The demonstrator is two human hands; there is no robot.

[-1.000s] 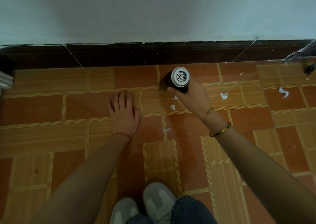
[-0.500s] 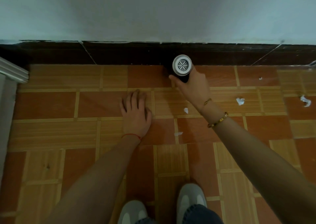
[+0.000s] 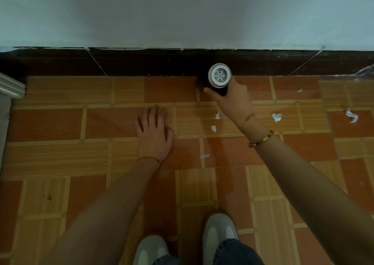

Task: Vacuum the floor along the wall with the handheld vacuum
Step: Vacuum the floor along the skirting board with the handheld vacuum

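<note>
Right grip (image 3: pixel 232 100) wraps the handheld vacuum (image 3: pixel 219 78) at the baseboard (image 3: pixel 141 62); left grip (image 3: pixel 154 131) lies flat.

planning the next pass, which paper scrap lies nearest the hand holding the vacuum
The paper scrap just left of the right hand's wrist; the other scraps lie farther off.

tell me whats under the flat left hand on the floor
The left hand lies flat on the orange and wood-pattern tiled floor, fingers toward the dark baseboard. Only bare tile shows around it; whether any paper scrap lies beneath the palm is hidden.
</note>
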